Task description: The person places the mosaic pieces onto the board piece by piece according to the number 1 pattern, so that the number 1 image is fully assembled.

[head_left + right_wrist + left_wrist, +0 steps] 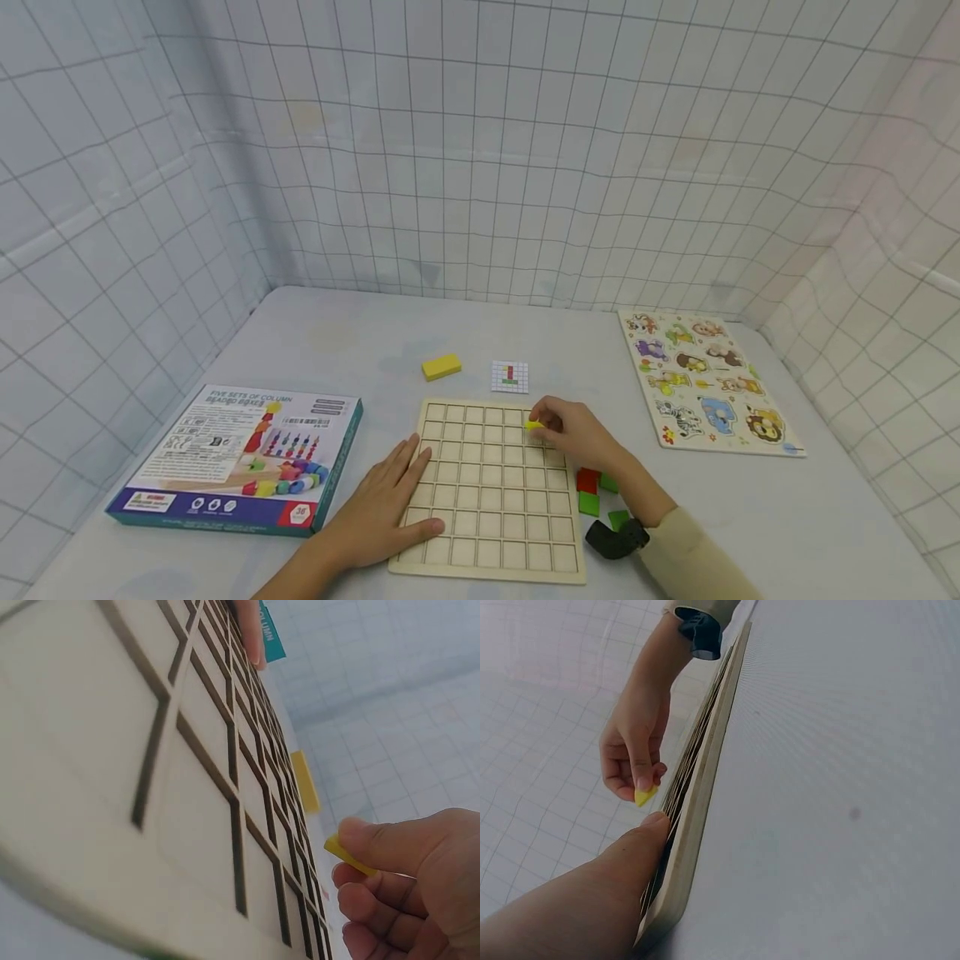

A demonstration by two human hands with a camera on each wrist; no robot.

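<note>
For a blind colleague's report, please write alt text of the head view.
Right-hand grip pinches a yellow tile at the far right corner of a grid board; left-hand grip rests on its left edge. Beyond lie a block and card; left, a box; right, loose tiles and a puzzle.

The table (720, 525) bears a box (232, 462), gridded board (476, 496), yellow block (442, 367), card (510, 377), tiles (588, 503) and puzzle (707, 384).

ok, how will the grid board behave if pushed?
The grid board looks wooden with straight edges, so probably stiff. It's broad, thin and lying flat: likelier to slide than tip. The left hand rests over one edge, which might resist sliding.
</note>
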